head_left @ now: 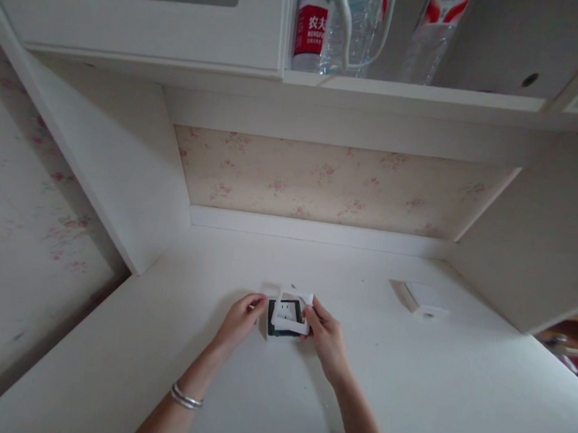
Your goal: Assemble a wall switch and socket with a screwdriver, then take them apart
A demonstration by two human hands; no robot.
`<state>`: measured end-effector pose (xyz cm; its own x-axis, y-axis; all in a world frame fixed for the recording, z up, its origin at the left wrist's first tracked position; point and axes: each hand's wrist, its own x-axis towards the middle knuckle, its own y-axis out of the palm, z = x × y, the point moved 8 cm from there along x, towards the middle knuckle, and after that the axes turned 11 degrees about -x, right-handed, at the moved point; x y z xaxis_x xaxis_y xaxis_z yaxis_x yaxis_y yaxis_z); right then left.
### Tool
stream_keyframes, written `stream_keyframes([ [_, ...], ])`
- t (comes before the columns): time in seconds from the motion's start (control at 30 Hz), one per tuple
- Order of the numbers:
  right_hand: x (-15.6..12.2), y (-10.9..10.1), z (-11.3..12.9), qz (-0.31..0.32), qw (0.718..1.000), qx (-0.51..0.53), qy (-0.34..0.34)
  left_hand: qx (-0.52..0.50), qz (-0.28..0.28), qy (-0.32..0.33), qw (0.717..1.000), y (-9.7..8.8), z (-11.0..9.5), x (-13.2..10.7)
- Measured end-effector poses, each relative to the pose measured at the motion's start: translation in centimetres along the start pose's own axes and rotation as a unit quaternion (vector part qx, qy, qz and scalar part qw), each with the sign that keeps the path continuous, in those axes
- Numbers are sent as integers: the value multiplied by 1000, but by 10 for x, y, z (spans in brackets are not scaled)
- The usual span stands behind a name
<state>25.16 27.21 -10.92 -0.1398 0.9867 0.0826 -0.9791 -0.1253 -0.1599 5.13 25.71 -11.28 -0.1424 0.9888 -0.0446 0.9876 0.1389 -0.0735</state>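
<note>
A wall socket [286, 308] with a white face and dark surround sits in a white box on the desk in front of me. My right hand [324, 333] pinches the right side of a white square frame [290, 325], which is tilted over the socket; the slotted face shows through its opening. At the box's left edge is my left hand [242, 316], fingers curled and thumb and index fingertips together at the upper left corner. Its other fingertips are partly hidden. A silver bracelet [186, 396] circles the left wrist.
On the white desk [157, 359], a white box-shaped piece [426, 301] lies to the right. A cabinet shelf [414, 89] above holds a red-labelled bottle [310, 35], other clear bottles and a pale looped cord [347, 31]. White side panels [98, 161] border the desk.
</note>
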Motion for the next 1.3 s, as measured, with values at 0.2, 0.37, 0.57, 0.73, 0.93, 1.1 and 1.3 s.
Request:
stream_keyframes([
  [0.2, 4, -1, -23, -47, 992, -115, 24, 30, 8, -3, 1000, 8, 17, 3],
  [0.37, 3, -4, -4, -84, 962, -255, -49, 32, 10, 17, 999, 7, 20, 4],
  [0.57, -1, 1, 6, -78, 943, -311, -95, 13, 23, 7, 1000, 8, 25, 6],
  [0.73, -7, 1, 8, -78, 937, -323, -106, 4, 29, 16, 999, 9, 27, 8],
  [0.93, -10, 5, 11, -68, 924, -357, -118, 2, 34, 32, 999, 10, 29, 8],
  [1.1, -9, 8, 7, -68, 915, -379, -120, 23, 37, 44, 998, 11, 23, 7],
  [1.3, -12, 13, 6, -49, 909, -395, -126, -8, 125, 37, 991, 22, 16, -3],
])
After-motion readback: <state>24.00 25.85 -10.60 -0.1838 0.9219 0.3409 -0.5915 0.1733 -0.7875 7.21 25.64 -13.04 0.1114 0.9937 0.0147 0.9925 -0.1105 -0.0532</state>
